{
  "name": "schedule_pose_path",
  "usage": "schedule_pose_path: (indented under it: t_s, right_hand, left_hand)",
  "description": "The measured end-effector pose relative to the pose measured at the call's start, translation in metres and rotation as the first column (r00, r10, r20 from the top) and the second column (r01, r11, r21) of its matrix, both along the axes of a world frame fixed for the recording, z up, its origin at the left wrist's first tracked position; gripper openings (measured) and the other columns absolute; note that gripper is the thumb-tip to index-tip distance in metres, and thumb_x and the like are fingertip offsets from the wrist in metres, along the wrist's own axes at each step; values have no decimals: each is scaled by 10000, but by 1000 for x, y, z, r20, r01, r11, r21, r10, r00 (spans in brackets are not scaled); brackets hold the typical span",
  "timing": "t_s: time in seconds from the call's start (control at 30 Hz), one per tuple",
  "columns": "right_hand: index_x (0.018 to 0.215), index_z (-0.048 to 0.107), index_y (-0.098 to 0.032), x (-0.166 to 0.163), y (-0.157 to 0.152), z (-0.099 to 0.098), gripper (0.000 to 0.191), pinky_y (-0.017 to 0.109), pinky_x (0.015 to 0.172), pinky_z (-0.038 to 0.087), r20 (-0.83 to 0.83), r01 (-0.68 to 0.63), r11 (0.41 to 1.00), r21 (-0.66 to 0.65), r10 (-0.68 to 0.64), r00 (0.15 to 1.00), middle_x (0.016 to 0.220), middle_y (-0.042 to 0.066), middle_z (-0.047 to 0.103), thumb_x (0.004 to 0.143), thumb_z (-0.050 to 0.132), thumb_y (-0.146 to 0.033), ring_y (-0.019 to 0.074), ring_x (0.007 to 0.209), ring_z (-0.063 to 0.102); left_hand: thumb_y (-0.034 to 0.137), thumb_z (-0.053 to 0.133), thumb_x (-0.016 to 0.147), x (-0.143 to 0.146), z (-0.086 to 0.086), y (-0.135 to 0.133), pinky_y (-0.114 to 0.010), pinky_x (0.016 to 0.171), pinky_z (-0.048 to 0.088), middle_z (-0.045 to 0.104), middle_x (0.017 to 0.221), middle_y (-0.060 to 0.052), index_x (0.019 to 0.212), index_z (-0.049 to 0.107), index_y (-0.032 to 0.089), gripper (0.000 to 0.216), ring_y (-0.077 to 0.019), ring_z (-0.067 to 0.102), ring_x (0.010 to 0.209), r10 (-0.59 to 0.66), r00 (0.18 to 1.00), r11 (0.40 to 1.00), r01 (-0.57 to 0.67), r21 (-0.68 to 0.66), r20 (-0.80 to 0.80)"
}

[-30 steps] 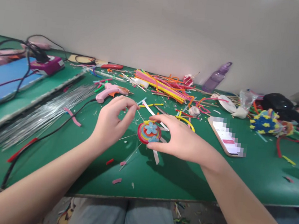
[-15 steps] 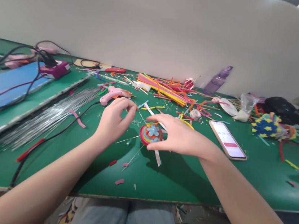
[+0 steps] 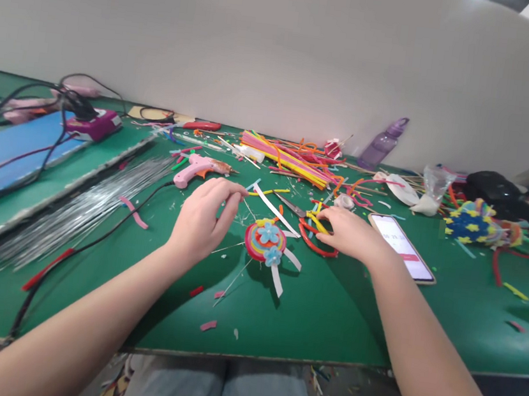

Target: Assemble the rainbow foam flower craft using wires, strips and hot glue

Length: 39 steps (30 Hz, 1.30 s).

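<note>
My left hand [image 3: 205, 218] hovers left of the craft piece, thumb and fingertips pinched together; whatever is between them, if anything, cannot be made out. The round coiled craft piece [image 3: 263, 241], pink, yellow and red with blue flowers, lies on the table with white strips under it and thin clear strands beside it. To its right, my right hand [image 3: 349, 233] has its fingers closed at the handles of the scissors [image 3: 315, 248], whose red loop shows and whose metal blades point away to the left. Yellow pipe cleaner pieces lie around these handles.
A pink glue gun [image 3: 198, 170] lies beyond my left hand. At the right is a lit phone [image 3: 400, 248]. Bundled pipe cleaners [image 3: 284, 155] and a purple bottle [image 3: 383, 145] are at the back. Clear sticks [image 3: 95, 203] and a black cable occupy the left side.
My right hand has left the round craft piece and moved right to the scissors' handles. The craft piece now lies uncovered. My left hand has barely moved.
</note>
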State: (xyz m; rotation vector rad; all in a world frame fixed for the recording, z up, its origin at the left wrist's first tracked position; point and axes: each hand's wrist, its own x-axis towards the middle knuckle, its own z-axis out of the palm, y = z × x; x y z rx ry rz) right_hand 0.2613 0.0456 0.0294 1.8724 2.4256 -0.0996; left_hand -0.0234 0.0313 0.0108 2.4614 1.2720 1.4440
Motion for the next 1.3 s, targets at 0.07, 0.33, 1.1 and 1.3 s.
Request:
schedule_pose_path:
  t_s: [0.07,0.33,1.1,1.3]
  right_hand:
    - [1028,612,-167,-2,1,-4,256,344,767,481,20,33,999,5,-33,999,1102,123,653,788,584,-251,271,1004,623]
    - [984,568,-163,-12,0,-8,265,303,620,421,74,77,993,86,-84,994,933,99,683,721,596,-171,255,857,654]
    - [1177,512,-222,-6,-37,27,387,458,940,464,-256,117,786,607,55,965,1170,130,573,798,505,-148,309,1158,539]
    - [1169,573,-219,-4,-39,26,355,454,973,459,-277,102,803,587,81,958,1184,91,627,815,545,-198,291,1144,570]
  left_hand:
    - [262,355,967,-2,0,2,-318,769,443,648,834,-40,845,606,181,290,-179,582,831,-12,1000,1000,11,-27,-25]
    - [309,331,972,-3,-1,3,-344,750,422,646,780,-41,756,606,182,372,-189,574,787,-7,1000,997,5,-75,-26]
    - [309,388,941,-4,7,-3,-269,642,445,617,639,-8,617,584,198,395,-136,571,630,128,899,989,-82,-126,420]
    - [292,394,934,-4,7,-4,-266,628,434,603,623,-3,602,585,202,393,-132,556,610,130,896,988,-83,-127,425]
